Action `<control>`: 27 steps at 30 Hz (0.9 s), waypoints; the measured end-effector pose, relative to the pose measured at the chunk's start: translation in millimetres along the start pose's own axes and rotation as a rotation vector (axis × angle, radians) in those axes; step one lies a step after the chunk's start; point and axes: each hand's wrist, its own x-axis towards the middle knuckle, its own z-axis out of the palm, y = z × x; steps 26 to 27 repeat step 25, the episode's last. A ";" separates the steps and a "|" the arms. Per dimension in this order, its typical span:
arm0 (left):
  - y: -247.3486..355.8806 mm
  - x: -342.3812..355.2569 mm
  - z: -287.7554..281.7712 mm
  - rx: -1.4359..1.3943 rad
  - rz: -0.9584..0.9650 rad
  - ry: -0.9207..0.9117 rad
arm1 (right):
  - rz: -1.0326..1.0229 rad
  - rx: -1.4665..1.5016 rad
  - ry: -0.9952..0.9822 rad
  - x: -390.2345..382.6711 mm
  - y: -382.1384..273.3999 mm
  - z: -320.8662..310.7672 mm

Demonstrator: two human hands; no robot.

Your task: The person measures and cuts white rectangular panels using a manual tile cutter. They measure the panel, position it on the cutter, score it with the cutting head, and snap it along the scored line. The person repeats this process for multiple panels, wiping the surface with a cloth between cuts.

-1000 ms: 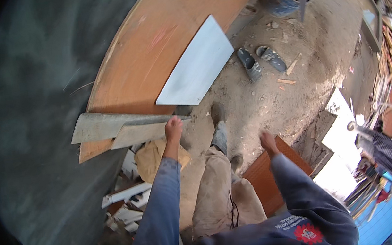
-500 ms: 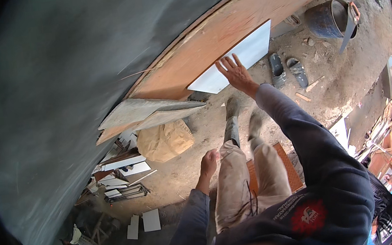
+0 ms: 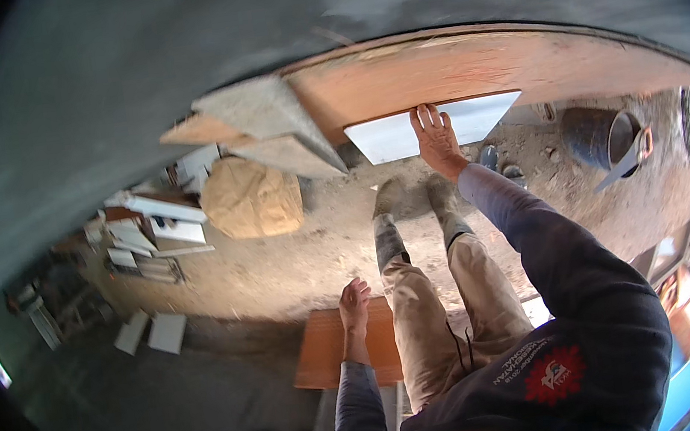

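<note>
A flat white board [image 3: 383,137] leans against a large orange-brown plywood sheet [image 3: 430,67] in front of me. My right hand [image 3: 438,142] reaches across its face, fingertips at the top edge, the fingers bent over that edge. Whether the thumb presses on the board is hard to see. Below, my left hand [image 3: 354,303] hangs in the air beside my leg, near a reddish-brown panel [image 3: 344,345]. Its fingers are loosely curled and a little apart, and nothing shows in them.
Grey boards [image 3: 269,121] lean left of the white board, beside a tan sack [image 3: 250,197]. White offcuts [image 3: 165,220] lie farther left. At the right stand a dark bucket [image 3: 598,137] with a handsaw [image 3: 627,162] at its rim, and dark sandals [image 3: 488,156] near my right arm.
My view has turned and my body has shifted. The right hand has come onto the top edge of the white board, its fingers closer together. The left hand has moved over the reddish-brown panel.
</note>
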 end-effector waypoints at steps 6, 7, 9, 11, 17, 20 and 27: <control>-112.2 -65.1 78.3 -0.290 0.063 0.030 | -0.121 0.033 -0.030 -27.8 1.4 -16.7; -123.9 -69.2 87.4 -0.282 -0.010 0.079 | -0.117 0.042 -0.094 -29.6 0.5 -20.7; -150.4 -95.4 90.2 -0.078 0.124 0.169 | -0.169 0.047 0.056 -41.4 -3.8 -25.8; -171.6 -125.5 95.1 -0.363 -0.099 0.250 | -0.192 0.039 -0.010 -48.1 -4.2 -28.4; -197.4 -169.3 92.1 -0.468 -0.139 0.359 | -0.346 0.054 -0.407 -23.7 -7.8 5.2; -190.4 -183.0 98.2 -0.535 -0.137 0.395 | -0.378 -0.037 -0.784 -21.5 -19.3 14.0; -181.2 -180.8 116.9 -0.672 -0.043 0.413 | -0.428 -0.119 -0.800 -50.7 -28.6 -12.1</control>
